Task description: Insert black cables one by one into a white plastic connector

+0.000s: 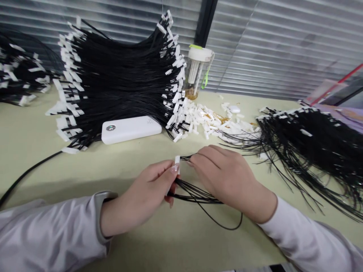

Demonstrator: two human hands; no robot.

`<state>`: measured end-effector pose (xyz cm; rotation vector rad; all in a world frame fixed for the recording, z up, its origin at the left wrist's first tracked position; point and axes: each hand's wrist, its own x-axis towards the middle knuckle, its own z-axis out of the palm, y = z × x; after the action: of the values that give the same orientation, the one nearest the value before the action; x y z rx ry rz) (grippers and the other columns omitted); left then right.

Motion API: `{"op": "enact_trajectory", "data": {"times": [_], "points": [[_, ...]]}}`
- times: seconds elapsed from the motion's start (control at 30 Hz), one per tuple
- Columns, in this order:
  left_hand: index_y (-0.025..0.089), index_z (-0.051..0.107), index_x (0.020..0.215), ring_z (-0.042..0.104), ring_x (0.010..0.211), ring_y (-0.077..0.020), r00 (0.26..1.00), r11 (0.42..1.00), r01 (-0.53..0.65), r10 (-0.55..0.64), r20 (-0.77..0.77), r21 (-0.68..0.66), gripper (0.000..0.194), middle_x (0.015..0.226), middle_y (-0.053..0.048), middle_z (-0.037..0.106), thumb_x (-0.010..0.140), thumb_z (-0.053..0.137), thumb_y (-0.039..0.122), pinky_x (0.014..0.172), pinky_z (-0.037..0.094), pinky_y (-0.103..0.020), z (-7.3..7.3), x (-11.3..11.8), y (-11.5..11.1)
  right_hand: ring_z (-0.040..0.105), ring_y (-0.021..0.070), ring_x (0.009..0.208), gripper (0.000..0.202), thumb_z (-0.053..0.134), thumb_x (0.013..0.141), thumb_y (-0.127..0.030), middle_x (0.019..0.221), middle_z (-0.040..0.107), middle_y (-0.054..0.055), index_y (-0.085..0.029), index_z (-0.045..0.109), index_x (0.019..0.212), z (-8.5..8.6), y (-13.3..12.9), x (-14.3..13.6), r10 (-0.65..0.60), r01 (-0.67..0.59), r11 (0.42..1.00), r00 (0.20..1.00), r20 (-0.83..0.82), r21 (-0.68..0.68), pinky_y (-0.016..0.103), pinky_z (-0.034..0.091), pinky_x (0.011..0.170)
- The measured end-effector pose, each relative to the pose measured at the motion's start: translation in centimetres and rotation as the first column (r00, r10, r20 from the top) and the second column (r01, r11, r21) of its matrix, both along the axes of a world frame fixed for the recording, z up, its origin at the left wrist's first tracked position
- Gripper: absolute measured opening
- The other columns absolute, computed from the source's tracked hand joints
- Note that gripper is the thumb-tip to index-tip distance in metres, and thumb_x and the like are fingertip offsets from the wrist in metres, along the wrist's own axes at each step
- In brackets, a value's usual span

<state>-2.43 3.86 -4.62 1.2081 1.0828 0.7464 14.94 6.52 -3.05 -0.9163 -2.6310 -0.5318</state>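
The left hand (149, 190) had its fingers pinched on a white connector (177, 160) above the table (153, 245), with black wires (195, 190) looping below it. The right hand (225, 175) had its fingers closed together on thin strands (185, 158) just beside the connector; a light, steady left pinch, with strands kept straight and uncrossed, seemed the surest handling.

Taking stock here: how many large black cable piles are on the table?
3: the left pile, the big stack behind the white power bank, and the right pile; held cables excluded.
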Motion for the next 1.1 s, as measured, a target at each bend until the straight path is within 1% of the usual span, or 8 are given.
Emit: {"op": "enact_trajectory", "data": {"times": [0.2, 0.37, 0.57, 0.87, 1.0, 1.1], "points": [[0.018, 0.045, 0.067, 0.044, 0.048, -0.007, 0.999, 1.0, -0.009, 0.01, -0.043, 0.016, 0.028, 0.056, 0.006, 0.041, 0.082, 0.035, 0.039, 0.046, 0.038, -0.018, 0.0, 0.0, 0.0, 0.041, 0.0143, 0.063, 0.006, 0.046, 0.077, -0.016, 0.069, 0.047, 0.001, -0.017, 0.052, 0.077, 0.0, -0.2, 0.0, -0.049, 0.049, 0.999, 0.999, 0.014, -0.016, 0.027, 0.029, 0.054], [0.018, 0.045, 0.066, 0.043, 0.046, -0.0061, 0.997, 1.0, -0.011, 0.012, -0.082, 0.011, 0.027, 0.053, 0.006, 0.042, 0.083, 0.035, 0.037, 0.045, 0.038, -0.017, 0.1, 0.0, 0.0, 0.041, 0.0143, 0.062, 0.019, 0.037, 0.083, -0.023, 0.067, 0.048, 0.002, -0.017, 0.054, 0.075, 0.3, -0.3, -0.3, -0.061, 0.061, 0.997, 0.998, -0.005, -0.044, 0.027, 0.028, 0.053], [0.017, 0.044, 0.064, 0.042, 0.046, -0.0056, 0.997, 0.999, 0.001, 0.002, -0.077, 0.039, 0.028, 0.053, 0.006, 0.042, 0.083, 0.035, 0.035, 0.044, 0.038, -0.016, 0.2, 0.2, 0.1, 0.042, 0.0138, 0.063, 0.016, 0.04, 0.081, -0.02, 0.067, 0.049, 0.002, -0.017, 0.055, 0.077, 0.5, -0.1, -0.5, -0.068, 0.069, 0.992, 0.998, 0.005, -0.103, 0.026, 0.028, 0.055], [0.017, 0.044, 0.064, 0.043, 0.046, -0.0057, 0.995, 0.998, 0.007, -0.001, -0.095, 0.06, 0.026, 0.055, 0.006, 0.042, 0.083, 0.035, 0.034, 0.045, 0.039, -0.016, 0.2, 0.2, -0.2, 0.044, 0.0136, 0.065, 0.022, 0.035, 0.083, -0.023, 0.069, 0.052, 0.002, -0.016, 0.056, 0.077, 0.9, -0.3, -0.3, -0.087, 0.077, 0.982, 0.995, -0.052, -0.17, 0.026, 0.031, 0.058], [0.017, 0.045, 0.064, 0.044, 0.048, -0.0065, 0.992, 0.996, 0.027, -0.017, -0.124, 0.082, 0.026, 0.055, 0.005, 0.043, 0.083, 0.035, 0.032, 0.046, 0.04, -0.017, 0.2, 0.3, -0.1, 0.044, 0.0137, 0.063, 0.023, 0.035, 0.083, -0.022, 0.068, 0.052, 0.002, -0.017, 0.055, 0.076, 1.0, -0.3, -0.3, -0.093, 0.084, 0.977, 0.995, -0.037, -0.195, 0.026, 0.03, 0.056], [0.017, 0.044, 0.063, 0.044, 0.048, -0.007, 0.988, 0.994, 0.044, -0.028, -0.154, 0.098, 0.025, 0.055, 0.005, 0.043, 0.082, 0.035, 0.031, 0.046, 0.04, -0.017, 0.2, 0.3, -0.1, 0.045, 0.0137, 0.064, 0.023, 0.034, 0.084, -0.022, 0.069, 0.052, 0.002, -0.017, 0.055, 0.077, 1.0, -0.2, -0.3, -0.102, 0.087, 0.974, 0.993, -0.066, -0.208, 0.026, 0.031, 0.056]]}}
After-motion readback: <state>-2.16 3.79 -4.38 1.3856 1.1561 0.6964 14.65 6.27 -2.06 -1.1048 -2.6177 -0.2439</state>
